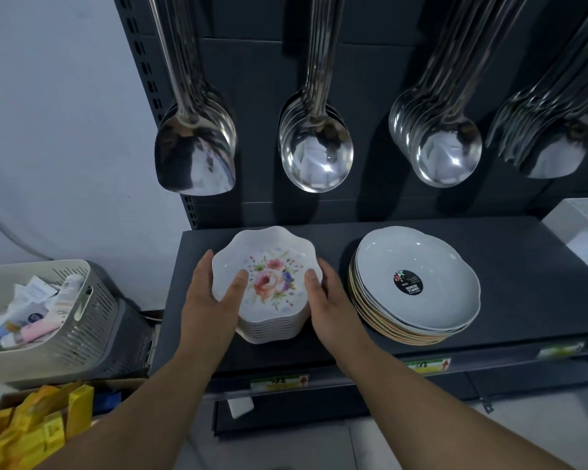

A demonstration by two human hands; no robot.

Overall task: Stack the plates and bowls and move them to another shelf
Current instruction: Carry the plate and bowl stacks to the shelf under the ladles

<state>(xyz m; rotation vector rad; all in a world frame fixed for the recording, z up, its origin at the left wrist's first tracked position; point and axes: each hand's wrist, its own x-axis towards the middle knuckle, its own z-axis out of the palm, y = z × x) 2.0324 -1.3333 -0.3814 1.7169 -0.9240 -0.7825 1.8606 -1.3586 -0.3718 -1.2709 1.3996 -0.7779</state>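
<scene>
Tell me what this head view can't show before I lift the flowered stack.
Head view only:
- Count in the stack of white scalloped flowered dishes: the left hand and right hand cover its sides.
- Print on the round black sticker on the grey plates: too small.
- Text on the shelf-edge labels: blurred.
- Handles of the hanging steel spoons: cut off by the top edge.
</scene>
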